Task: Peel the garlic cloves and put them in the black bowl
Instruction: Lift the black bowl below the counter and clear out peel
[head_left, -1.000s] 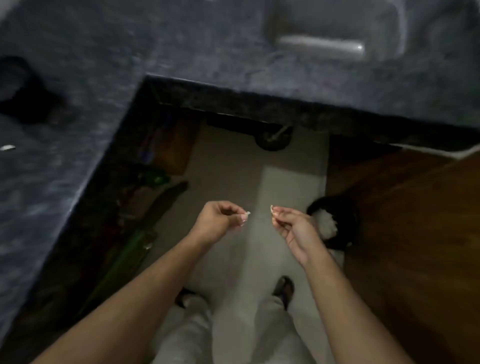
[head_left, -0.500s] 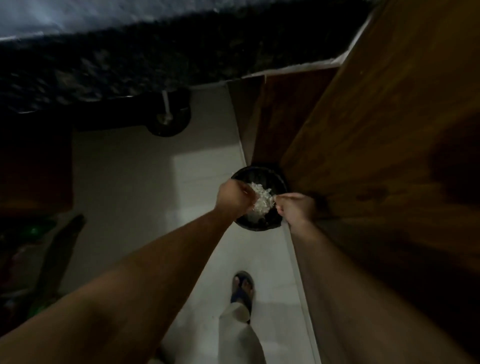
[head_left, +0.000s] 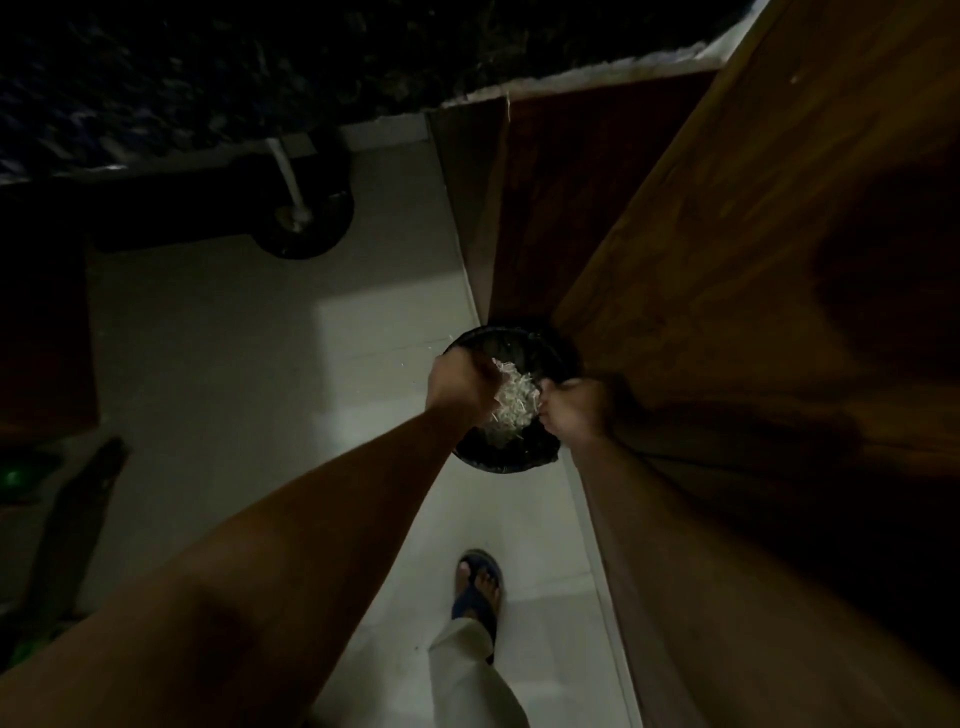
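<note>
Head view: both hands, left (head_left: 460, 384) and right (head_left: 574, 408), curled over black bin (head_left: 511, 457) of pale peel on the floor, grip contents unclear; risk: dropping the clove in with the scraps.

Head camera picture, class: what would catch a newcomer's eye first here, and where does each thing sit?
The eye goes first to the pale heap of garlic skins, the brightest thing in a dim scene, lying in a black bin on the floor beside a wooden cabinet. Both arms reach down to it, the left hand and right hand either side of the heap. Lower down, a foot in a blue sandal stands on the light floor.
</note>
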